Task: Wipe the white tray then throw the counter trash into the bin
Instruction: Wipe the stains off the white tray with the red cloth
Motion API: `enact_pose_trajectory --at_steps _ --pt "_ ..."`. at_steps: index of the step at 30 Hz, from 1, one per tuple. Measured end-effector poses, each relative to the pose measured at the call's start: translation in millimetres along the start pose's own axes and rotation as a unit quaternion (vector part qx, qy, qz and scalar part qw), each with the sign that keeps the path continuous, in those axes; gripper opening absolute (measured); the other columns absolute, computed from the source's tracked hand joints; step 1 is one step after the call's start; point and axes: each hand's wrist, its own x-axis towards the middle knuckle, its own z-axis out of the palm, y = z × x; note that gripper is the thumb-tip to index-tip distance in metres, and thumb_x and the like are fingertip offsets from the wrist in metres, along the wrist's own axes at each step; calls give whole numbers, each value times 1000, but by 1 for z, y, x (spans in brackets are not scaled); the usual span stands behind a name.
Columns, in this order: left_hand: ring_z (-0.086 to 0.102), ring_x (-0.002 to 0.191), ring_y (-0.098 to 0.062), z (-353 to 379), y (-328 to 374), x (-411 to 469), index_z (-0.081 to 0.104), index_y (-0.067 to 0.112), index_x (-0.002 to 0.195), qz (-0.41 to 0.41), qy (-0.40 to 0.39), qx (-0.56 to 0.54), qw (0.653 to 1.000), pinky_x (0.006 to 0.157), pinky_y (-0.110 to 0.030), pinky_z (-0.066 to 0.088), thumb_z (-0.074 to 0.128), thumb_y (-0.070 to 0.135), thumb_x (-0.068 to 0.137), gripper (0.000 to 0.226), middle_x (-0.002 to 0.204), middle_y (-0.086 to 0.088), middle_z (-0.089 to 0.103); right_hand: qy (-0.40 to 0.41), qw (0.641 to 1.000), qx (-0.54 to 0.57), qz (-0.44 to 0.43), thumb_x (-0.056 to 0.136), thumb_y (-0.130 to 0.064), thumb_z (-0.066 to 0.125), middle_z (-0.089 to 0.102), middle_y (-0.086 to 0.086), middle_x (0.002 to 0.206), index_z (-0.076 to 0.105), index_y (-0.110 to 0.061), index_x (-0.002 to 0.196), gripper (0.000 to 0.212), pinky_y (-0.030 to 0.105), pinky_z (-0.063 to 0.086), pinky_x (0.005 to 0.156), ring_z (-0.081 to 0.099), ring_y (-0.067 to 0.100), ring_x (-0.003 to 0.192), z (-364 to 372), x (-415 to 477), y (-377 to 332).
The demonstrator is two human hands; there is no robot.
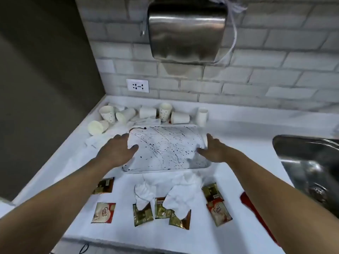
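The right forearm covers most of a red thing (pixel 246 200) at the near edge of the counter (pixel 238 121), so I cannot tell what it is. The sink (pixel 302 162) is cut off by the frame, well to the right of the right hand's fingers, and its basin shows only a drain. Both hands are a little blurred.

The white tray (pixel 168 149) lies flat on the counter between the two hands. It holds only dark splashes and thin lines. The left hand (pixel 117 149) is at its left edge, with the thumb over the tray surface and the fingers loosely stretched along the rim. The right hand (pixel 213 149) is placed the same way at the right edge. Neither hand is closed around anything, and I cannot tell if the fingertips touch the rim.

Beyond the fingertips are paper cups (pixel 165 111), some upright and some lying; their insides are hard to see. Behind the wrists lie crumpled tissues (pixel 180 197) and sachets (pixel 103 212), and the tissues cover parts of some sachets.
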Motion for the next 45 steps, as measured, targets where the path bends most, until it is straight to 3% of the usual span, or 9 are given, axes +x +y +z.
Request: enact_pose_trajectory --at_steps 9,13,19,24,30,36,39,43,45 --pt "60 102 -33 42 -18 21 55 6 120 -127 -43 -33 990 89 -42 51 49 47 93 49 107 -14 63 97 992 59 49 105 -23 41 50 23 125 49 -3 123 29 41 45 100 53 38 119 37 52 5" --pt "61 93 -33 51 -18 21 50 9 90 -157 -37 -53 985 90 -44 53 49 41 89 31 91 -14 64 85 974 177 110 101 -31 47 50 24 132 45 0 134 45 44 45 103 53 38 122 43 68 7" --pt "63 96 -34 53 -17 19 53 3 95 -174 -2 -118 978 96 -47 51 49 42 93 39 93 -15 70 61 933 297 194 99 -44 43 47 8 103 50 -5 134 53 46 40 107 46 37 123 45 80 7" --pt "64 108 -40 36 -14 7 63 -9 107 -179 14 -176 968 105 -49 47 47 46 91 61 108 -26 70 102 883 407 209 97 -45 46 52 17 132 53 -7 135 54 49 42 107 51 37 121 45 71 12" --pt "68 79 -40 18 -11 -11 60 3 67 -158 49 -223 961 85 -42 51 40 43 103 57 66 -17 70 167 858 452 181 96 -43 47 60 14 119 58 -9 123 44 50 47 101 57 36 110 32 28 16" --pt "65 101 -26 16 13 -12 60 25 136 -196 -8 -445 874 86 -35 51 39 64 101 56 123 -4 68 249 824 488 144 96 -38 49 65 13 107 61 -10 105 32 42 48 87 61 31 97 5 -37 45" --pt "57 67 -18 23 40 -19 66 20 122 -194 32 -488 850 56 -28 36 45 55 103 46 98 -6 72 246 802 530 123 100 -32 48 63 5 103 62 -10 108 27 29 45 71 57 23 91 -8 -66 70" --pt "48 58 -20 32 71 -31 66 24 96 -188 50 -515 835 54 -29 33 47 54 101 37 69 1 56 213 696 670 146 101 -30 44 70 3 78 70 -9 101 32 30 47 63 62 22 68 -16 -94 122" --pt "47 58 -21 38 89 -38 63 25 87 -190 58 -516 833 54 -29 33 45 55 100 37 69 -1 55 221 715 637 184 97 -18 48 65 8 79 68 -6 102 24 31 46 60 56 23 66 -6 -104 160"
